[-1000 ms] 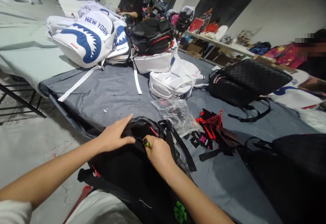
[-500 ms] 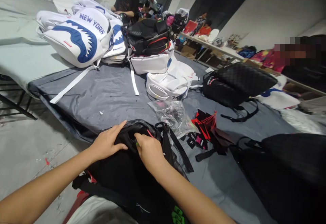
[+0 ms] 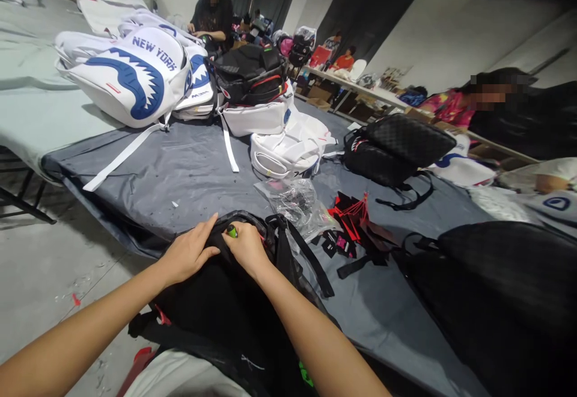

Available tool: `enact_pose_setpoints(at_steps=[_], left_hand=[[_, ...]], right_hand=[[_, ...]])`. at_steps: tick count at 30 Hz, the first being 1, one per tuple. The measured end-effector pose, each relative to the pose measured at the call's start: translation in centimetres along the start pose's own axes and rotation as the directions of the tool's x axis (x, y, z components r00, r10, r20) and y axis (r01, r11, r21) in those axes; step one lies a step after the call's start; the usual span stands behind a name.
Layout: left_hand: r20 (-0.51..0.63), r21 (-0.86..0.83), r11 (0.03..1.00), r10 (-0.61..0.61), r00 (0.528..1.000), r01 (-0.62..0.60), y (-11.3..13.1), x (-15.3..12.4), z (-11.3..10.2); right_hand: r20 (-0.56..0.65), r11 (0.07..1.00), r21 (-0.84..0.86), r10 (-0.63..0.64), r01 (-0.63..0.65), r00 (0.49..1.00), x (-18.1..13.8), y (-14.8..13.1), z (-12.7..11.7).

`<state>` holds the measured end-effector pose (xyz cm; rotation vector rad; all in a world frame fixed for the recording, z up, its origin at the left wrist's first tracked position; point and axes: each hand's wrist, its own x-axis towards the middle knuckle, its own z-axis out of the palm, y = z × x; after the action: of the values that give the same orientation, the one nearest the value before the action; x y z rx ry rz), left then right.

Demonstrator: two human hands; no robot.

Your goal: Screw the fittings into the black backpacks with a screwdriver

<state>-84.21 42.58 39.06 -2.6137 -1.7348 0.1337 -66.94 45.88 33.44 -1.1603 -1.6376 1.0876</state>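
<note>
A black backpack (image 3: 211,307) lies in front of me at the table's near edge, its opening facing up. My left hand (image 3: 192,249) rests on the left side of the opening, fingers stretched along the rim and thumb apart. Closed around a small green-and-black tool (image 3: 232,231), my right hand (image 3: 247,249) is at the far rim of the opening. Only the tool's end shows above the fist, so its kind is unclear. A black strap (image 3: 311,258) hangs from the backpack to the right of my right hand.
Beyond the backpack lie a clear plastic bag (image 3: 297,204) and black-and-red tags (image 3: 356,219). White backpacks (image 3: 130,78) are piled at the back left, with a black backpack (image 3: 250,72) beside them. Another dark backpack (image 3: 500,289) lies at right. People (image 3: 214,12) are farther back.
My right hand has risen and shifted left along the rim, exposing more of the green-and-black tool. My left hand stays nearly in place. The view has shifted slightly.
</note>
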Motion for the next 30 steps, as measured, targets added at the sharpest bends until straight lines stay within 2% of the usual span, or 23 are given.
enact_pose_setpoints(at_steps=[4, 8, 10, 12, 14, 19, 25, 30], left_hand=[[-0.009, 0.028, 0.999, 0.021, 1.000, -0.021, -0.5, 0.2, 0.4], [-0.081, 0.015, 0.996, 0.088, 0.993, -0.087, -1.2, 0.1, 0.7], [-0.095, 0.017, 0.994, 0.113, 0.989, -0.112, -1.5, -0.1, 0.8], [-0.097, 0.016, 0.992, 0.126, 0.987, -0.125, -1.6, -0.2, 0.8], [-0.098, 0.010, 0.992, 0.128, 0.987, -0.128, -1.6, -0.2, 0.7], [-0.140, 0.000, 0.987, 0.161, 0.977, -0.163, -1.6, -0.6, 0.6], [-0.274, 0.055, 0.943, 0.330, 0.904, -0.327, -1.9, -1.3, 0.8], [-0.311, 0.123, 0.920, 0.391, 0.866, -0.371, -1.4, -1.6, 0.6]], right_hand=[[-0.056, 0.999, 0.020, 0.030, -0.029, 0.998, 0.2, 0.0, 0.7], [0.121, 0.968, 0.249, -0.052, 0.020, 0.991, -0.6, 1.1, 0.1], [0.201, 0.923, 0.382, -0.129, 0.043, 0.971, -1.0, 1.8, -0.2], [0.237, 0.900, 0.425, -0.209, 0.092, 0.949, -1.0, 2.5, -0.4], [0.251, 0.915, 0.377, -0.249, 0.142, 0.936, -0.8, 2.9, -0.3], [0.251, 0.950, 0.264, -0.237, 0.170, 0.938, -1.0, 2.9, -0.2], [0.178, 0.954, 0.105, -0.294, 0.279, 0.939, -5.0, 2.1, -1.4], [0.240, 0.976, -0.026, -0.206, 0.218, 0.949, -8.2, 1.8, -1.3]])
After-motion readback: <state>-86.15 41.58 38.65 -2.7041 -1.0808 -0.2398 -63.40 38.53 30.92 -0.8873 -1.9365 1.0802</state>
